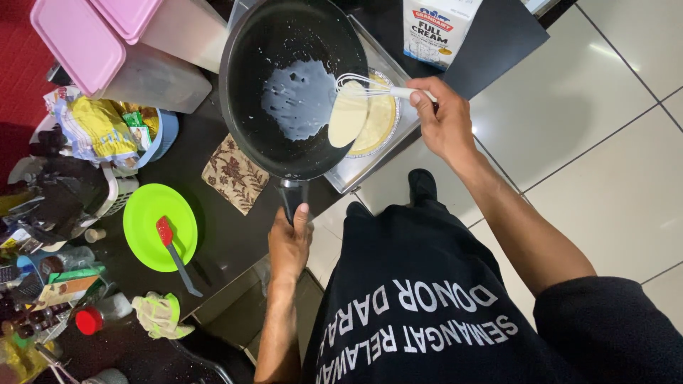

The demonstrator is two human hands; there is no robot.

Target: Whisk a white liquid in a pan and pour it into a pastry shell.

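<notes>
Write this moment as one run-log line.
left hand: grips tilted black frying pan handle | right hand: holds white wire whisk at pan rim | pale batter: pouring into round foil dish

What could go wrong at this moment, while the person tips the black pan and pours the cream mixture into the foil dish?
1. The tilted pan pours a wide stream toward the foil pie dish; some may miss the rim and land on the metal tray.
2. The left hand alone holds the pan by the handle end; the grip could slip.
3. The right hand works the whisk at the pan's lip; it may flick drops onto the milk carton.
</notes>
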